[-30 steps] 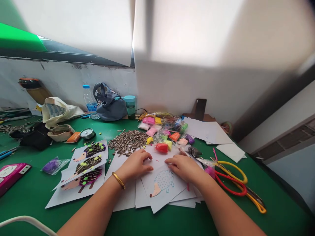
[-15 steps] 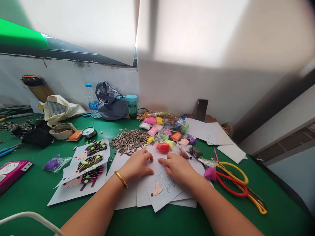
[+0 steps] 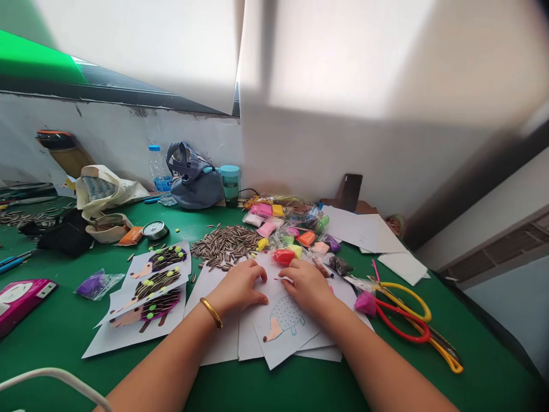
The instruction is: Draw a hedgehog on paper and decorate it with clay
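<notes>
Before me lies a sheet with a hedgehog drawing (image 3: 286,316), its spiny body outlined in blue, its face filled with peach clay and its nose dark. On the left of the sheet rests my left hand (image 3: 243,286), thumb and bent fingers apart, holding nothing. My right hand (image 3: 305,285) lies over the sheet's upper right part with fingers stretched out and bent a little. By its fingertips is a tiny red strip (image 3: 277,278) on the paper; whether a fingertip touches it I cannot tell. A bag of red clay (image 3: 283,257) sits just above.
Sunflower seeds (image 3: 225,246) are heaped behind my left hand. Finished seed hedgehogs (image 3: 160,276) lie on papers at left. Several bagged clays (image 3: 306,237) crowd the back. Yellow- and red-handled scissors (image 3: 405,323) lie right. A purple clay bag (image 3: 96,284) sits left.
My right hand has shifted slightly up and its pointing index finger has drawn back, uncovering the small red strip. My left hand has stayed in place.
</notes>
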`<move>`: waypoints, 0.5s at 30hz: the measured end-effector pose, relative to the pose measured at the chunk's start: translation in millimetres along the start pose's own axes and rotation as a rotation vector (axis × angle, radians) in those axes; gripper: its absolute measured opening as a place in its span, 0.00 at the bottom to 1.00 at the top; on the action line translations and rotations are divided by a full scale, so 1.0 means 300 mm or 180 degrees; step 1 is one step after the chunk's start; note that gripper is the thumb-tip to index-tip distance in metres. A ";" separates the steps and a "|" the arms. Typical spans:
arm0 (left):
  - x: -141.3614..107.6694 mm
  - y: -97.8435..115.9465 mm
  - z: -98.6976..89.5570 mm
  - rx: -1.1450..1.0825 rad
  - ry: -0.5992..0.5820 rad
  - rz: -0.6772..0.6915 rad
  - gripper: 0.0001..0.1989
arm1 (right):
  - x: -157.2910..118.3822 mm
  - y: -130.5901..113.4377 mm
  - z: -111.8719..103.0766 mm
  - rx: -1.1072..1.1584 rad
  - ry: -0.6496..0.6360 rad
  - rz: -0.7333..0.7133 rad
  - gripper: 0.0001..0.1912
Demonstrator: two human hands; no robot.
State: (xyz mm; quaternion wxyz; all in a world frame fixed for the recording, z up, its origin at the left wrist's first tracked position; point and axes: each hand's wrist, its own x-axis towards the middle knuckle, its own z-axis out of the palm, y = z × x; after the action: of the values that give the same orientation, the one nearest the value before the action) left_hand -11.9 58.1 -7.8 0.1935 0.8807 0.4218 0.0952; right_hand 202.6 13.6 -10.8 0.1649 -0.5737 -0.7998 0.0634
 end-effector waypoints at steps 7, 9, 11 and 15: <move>0.001 0.006 -0.007 -0.0016 -0.0031 -0.0009 0.21 | 0.048 -0.040 0.022 -0.0692 -0.0129 -0.0221 0.10; 0.001 0.006 -0.007 -0.0027 -0.0044 -0.0024 0.22 | 0.052 -0.051 0.017 -0.0761 -0.0135 -0.0259 0.11; -0.001 0.005 -0.005 -0.0034 -0.0031 -0.0043 0.22 | 0.054 -0.061 0.014 -0.0826 -0.0145 -0.0330 0.10; -0.002 0.000 0.002 -0.0060 0.0027 -0.0025 0.22 | 0.060 -0.076 0.021 -0.0872 -0.0093 -0.0457 0.08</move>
State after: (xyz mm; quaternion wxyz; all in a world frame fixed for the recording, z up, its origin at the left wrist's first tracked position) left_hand -12.2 57.5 -8.3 0.2003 0.8768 0.4251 0.1022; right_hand 175.0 23.4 -6.6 0.0776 -0.5313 -0.8422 -0.0499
